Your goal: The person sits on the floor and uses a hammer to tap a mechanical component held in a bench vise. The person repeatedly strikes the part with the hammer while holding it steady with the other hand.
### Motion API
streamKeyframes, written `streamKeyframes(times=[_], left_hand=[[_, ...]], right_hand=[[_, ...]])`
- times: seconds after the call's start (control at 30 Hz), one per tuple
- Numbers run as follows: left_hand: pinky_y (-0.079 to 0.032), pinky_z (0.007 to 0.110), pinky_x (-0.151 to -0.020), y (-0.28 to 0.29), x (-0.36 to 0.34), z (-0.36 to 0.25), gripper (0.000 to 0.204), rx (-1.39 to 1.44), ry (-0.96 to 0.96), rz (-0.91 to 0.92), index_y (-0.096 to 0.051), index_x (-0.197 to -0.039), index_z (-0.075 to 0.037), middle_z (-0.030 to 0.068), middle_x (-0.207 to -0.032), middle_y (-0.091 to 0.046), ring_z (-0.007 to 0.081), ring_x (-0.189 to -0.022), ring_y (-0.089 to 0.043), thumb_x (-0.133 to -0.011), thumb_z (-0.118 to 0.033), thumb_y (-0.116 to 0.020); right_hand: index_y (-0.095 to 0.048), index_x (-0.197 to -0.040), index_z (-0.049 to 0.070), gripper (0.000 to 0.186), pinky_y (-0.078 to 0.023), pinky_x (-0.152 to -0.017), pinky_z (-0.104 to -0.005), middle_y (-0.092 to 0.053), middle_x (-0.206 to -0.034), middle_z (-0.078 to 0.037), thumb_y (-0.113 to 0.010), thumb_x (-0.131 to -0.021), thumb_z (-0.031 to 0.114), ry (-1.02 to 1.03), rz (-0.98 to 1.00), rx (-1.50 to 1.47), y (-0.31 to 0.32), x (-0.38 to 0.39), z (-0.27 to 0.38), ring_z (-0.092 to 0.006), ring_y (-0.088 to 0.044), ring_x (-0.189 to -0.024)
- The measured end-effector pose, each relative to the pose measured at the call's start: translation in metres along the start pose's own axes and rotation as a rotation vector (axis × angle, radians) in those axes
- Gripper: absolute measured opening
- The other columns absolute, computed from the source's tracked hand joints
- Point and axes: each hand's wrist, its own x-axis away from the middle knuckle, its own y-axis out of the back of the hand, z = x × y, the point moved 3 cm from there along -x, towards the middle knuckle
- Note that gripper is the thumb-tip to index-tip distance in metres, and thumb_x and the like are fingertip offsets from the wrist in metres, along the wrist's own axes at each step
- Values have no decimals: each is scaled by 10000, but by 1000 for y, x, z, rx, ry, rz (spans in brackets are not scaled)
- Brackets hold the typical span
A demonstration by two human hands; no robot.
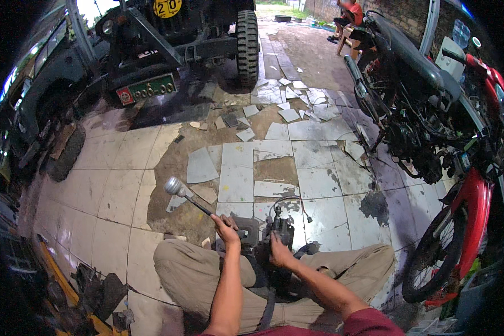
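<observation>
My left hand (227, 229) is closed round the black shaft of a rod with a rounded silver head (175, 186). The head points up and away to the left, over the bare patch of floor. Between my bent knees, my right hand (280, 252) grips a dark mechanical part (284, 228) at its near left side. A short post stands up from this part, and a thin cable (293, 199) with a black connector loops off its far end. Its lower portion is hidden by my hand and legs. A dark grey tray-like piece (247, 231) lies beside it, near my left fingers.
Broken tiles (288, 115) lie scattered over the floor ahead. A dark vehicle (168, 50) stands at the far left. On the right is a red motorcycle (473, 201). Dark parts (98, 291) lie at the lower left, and a person (350, 14) sits far back.
</observation>
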Motion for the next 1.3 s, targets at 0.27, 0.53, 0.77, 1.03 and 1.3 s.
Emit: streamKeyframes(times=[0.27,0.53,0.77,1.03,1.3], left_hand=[[-228,273,-399,2,-1,7,598,38,2,1,-277,-587,-132,-9,-490,-267,119,-403,-268,-918,-629,-324],[-222,270,-394,-3,3,6,603,-5,4,5,-264,-572,-136,-13,-473,-246,120,-395,-257,-924,-623,-313],[-232,264,-393,-2,-3,8,591,-1,-20,36,-259,-577,-137,-16,-485,-250,118,-400,-273,-934,-605,-306],[-236,268,-385,-4,0,7,587,18,-14,28,-274,-577,-137,-12,-483,-260,117,-392,-275,-936,-601,-307],[-256,276,-413,0,1,-1,598,35,31,-74,-289,-583,-125,-6,-484,-265,126,-415,-294,-935,-609,-291]], right_hand=[[-144,-1406,-31,849,-485,-810,-516,-184,-1466,-256,-614,-706,68,2,13,11,11,-4,-7,-493,-564,-952],[-211,-1375,-23,801,-479,-836,-518,-260,-1430,-253,-614,-687,52,-37,-60,11,3,-15,-19,-480,-557,-974],[-146,-1408,-5,891,-487,-832,-508,-256,-1428,-256,-646,-674,63,-38,5,57,-1,-13,-24,-478,-544,-1002],[-163,-1389,-52,801,-475,-843,-517,-246,-1418,-293,-577,-709,38,-14,-37,11,-6,-12,-21,-494,-531,-1012],[-196,-1363,-79,722,-474,-830,-506,-250,-1414,-302,-557,-750,48,63,-7,43,3,6,8,-489,-542,-990]])
